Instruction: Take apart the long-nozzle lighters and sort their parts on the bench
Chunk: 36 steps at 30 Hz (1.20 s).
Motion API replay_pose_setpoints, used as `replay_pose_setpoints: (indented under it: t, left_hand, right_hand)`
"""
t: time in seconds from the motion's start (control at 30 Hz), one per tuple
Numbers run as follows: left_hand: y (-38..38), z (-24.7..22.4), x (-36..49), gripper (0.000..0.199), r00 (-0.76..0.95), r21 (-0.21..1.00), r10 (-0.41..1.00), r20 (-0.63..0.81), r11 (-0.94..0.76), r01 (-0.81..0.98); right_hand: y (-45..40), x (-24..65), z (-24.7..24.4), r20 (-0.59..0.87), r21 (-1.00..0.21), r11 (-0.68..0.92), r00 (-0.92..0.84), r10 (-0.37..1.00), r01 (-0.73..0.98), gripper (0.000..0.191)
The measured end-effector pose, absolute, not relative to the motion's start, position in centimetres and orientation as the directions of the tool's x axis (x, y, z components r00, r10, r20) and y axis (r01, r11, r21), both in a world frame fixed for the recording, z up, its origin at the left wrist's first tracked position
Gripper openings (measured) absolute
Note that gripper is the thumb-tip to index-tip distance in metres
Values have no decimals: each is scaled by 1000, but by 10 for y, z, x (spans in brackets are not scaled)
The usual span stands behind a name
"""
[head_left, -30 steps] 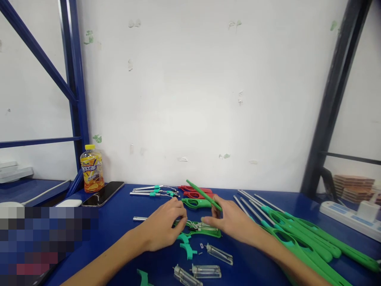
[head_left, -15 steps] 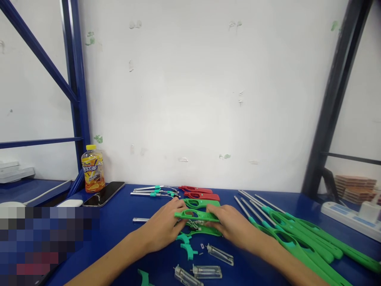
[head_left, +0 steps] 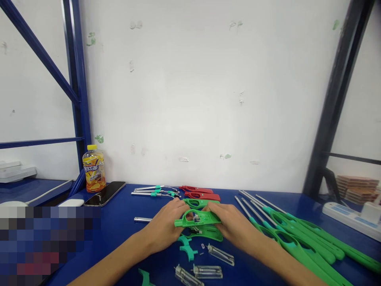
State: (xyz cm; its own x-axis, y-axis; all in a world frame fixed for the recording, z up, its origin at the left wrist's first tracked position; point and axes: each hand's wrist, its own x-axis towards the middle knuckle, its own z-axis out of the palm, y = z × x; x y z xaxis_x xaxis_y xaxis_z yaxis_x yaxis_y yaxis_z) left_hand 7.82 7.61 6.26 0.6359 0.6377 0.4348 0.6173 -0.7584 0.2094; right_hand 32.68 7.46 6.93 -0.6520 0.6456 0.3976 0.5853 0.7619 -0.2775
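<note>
A green lighter casing half point(head_left: 206, 217) is held level between my two hands, its hollow inner side towards me and a small metal part inside. My left hand point(head_left: 165, 224) is closed around its narrow left end. On its wider right end, my right hand point(head_left: 235, 226) grips with the fingers partly hidden. Just below lies a second green casing half point(head_left: 212, 232) with wires in it. A metal tube point(head_left: 143, 219) sticks out left of my left hand. Teal trigger pieces point(head_left: 187, 250) and clear fuel tanks point(head_left: 220, 254) lie nearer to me.
Red casing halves point(head_left: 202, 196) and metal tubes with teal parts point(head_left: 154, 194) lie along the back. Several long green lighters point(head_left: 306, 238) are at the right, before a power strip point(head_left: 351, 216). A phone point(head_left: 105, 194) and a drink bottle point(head_left: 94, 169) stand back left.
The held casing half has been turned so that more of its inner side faces me, and it sits slightly lower. My hands have otherwise hardly moved.
</note>
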Motion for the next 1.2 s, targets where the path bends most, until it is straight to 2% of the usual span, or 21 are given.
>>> replay_pose_setpoints:
  t: [0.23,0.53,0.77,0.93,1.0,1.1,1.2]
  left_hand:
    - [80,62,78,19,653,79,596,467,-763,641]
    - [79,64,79,21,661,-12,592,462,-741,672]
    - [81,61,81,24,671,-42,585,455,-739,672]
    - [82,63,77,14,656,-52,620,430,-708,704]
    - [86,66,68,15,627,-35,653,425,-680,733]
    - [92,69,53,24,584,28,705,402,-647,762]
    - [93,71,50,24,554,85,721,416,-637,766]
  right_hand:
    - [78,325,70,432,-219,737,-614,660,639,41]
    - [79,328,77,422,-243,745,-624,658,621,41]
    - [81,326,74,440,-272,763,-630,640,586,46]
    - [87,336,77,462,-241,773,-631,623,587,48]
    - [95,348,81,487,-223,732,-577,655,644,46]
    - [105,365,87,542,-264,652,-450,710,711,28]
    - [105,363,89,561,-315,642,-408,720,699,15]
